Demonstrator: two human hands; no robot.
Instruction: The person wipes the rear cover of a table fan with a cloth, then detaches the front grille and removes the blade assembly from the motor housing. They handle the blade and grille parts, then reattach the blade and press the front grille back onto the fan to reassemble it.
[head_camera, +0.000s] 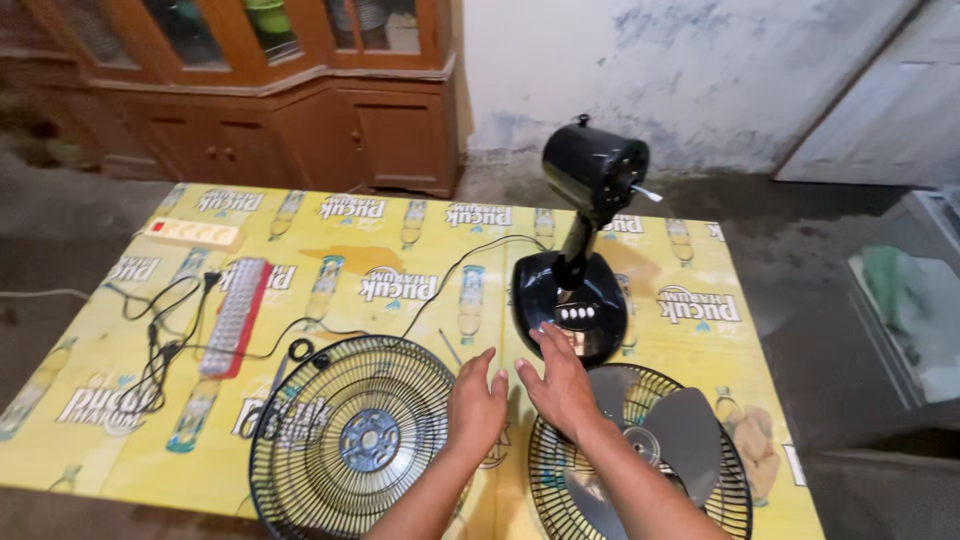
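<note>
Hands (478, 402) (560, 380), fingers spread and holding nothing, reaching toward fan base (570, 300) between front grille (350, 440) and rear grille (640, 480); likely needing firm grip on base next.

Seen from above on a yellow printed table (420, 215): left hand (477, 403) flat, fingers spread, touching the rim of a black wire fan grille (352, 438) near the front edge. Right hand (561, 382) open, fingertips at the black fan base (571, 300), wrist over a second grille (640, 450) holding grey blades (680, 425). Motor housing (595, 168) upright on its stand toward the far edge. Red-and-white lamp (236, 315), power strip (193, 232) and black cables (160, 340) toward the left edge.
</note>
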